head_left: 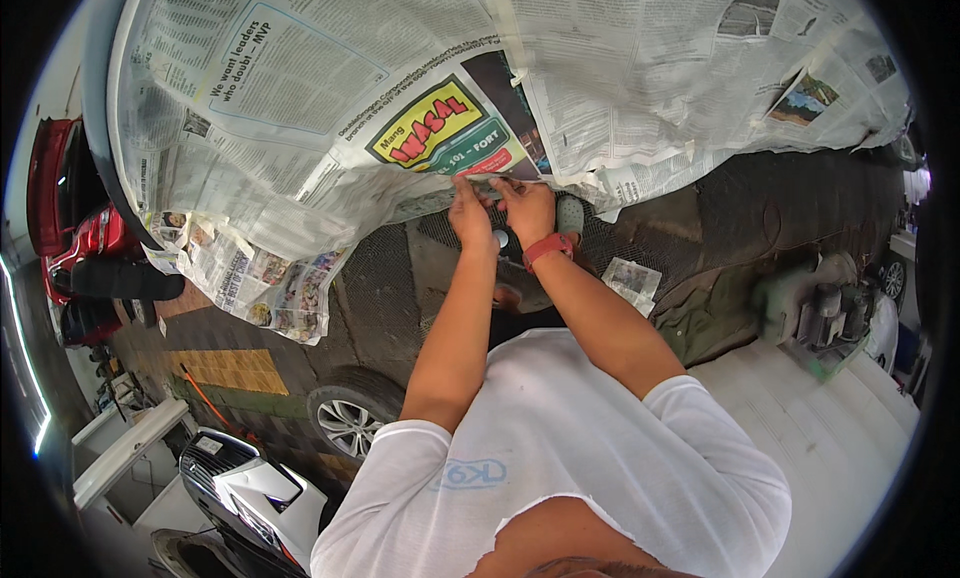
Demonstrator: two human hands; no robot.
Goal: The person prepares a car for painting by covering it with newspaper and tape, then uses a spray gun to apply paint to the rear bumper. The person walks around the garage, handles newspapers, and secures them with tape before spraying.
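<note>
Overlapping newspaper sheets point(290, 98), taped along their seams, cover a large curved body that looks like part of a vehicle. At the lower edge of the paper, below a colourful printed advert point(440, 128), both my hands work close together. My left hand point(468, 216) is closed, its thumb and fingers pinching the newspaper edge. Just beside it, my right hand point(528, 213) also pinches that edge, with a red wristband point(548, 249) at the wrist. A strip of masking tape point(515, 53) runs down a seam above. Whether my fingertips hold tape too is hidden.
A loose newspaper flap point(270, 288) hangs at the left. Below lies a dark textured floor point(380, 278) with a paper scrap point(631, 283) on it. A wheel point(350, 418) and a white-and-black car part point(255, 493) are at lower left, machinery point(825, 313) at right.
</note>
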